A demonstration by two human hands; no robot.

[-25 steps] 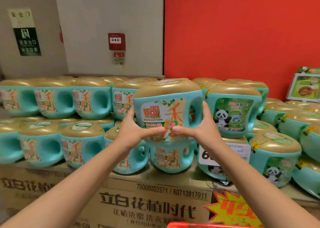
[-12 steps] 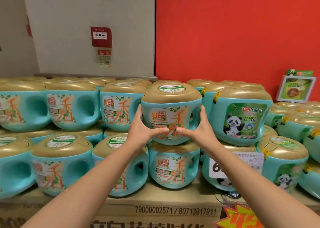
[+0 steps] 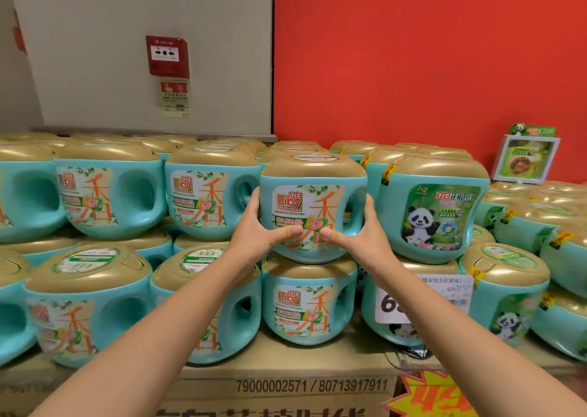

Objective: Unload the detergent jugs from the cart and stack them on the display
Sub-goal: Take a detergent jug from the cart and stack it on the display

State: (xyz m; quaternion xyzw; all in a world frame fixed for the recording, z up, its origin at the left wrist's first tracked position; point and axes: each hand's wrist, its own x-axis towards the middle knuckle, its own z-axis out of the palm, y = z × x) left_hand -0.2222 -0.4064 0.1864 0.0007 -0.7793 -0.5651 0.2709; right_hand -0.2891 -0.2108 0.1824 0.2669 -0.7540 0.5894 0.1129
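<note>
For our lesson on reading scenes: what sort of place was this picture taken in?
Most likely a supermarket display: identical detergent jugs stacked in rows on cardboard cartons, a price tag among them, and a starburst sale sign in front.

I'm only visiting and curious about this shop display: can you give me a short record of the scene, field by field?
held jug: teal, gold lid, Liby label facing the camera
left hand: grips its left side, thumb on the label
right hand: grips its right side, thumb on the label
placement: directly over the lower jug, contact unclear
right neighbour: panda jug, upper row
base: cardboard carton under the stacks
</note>
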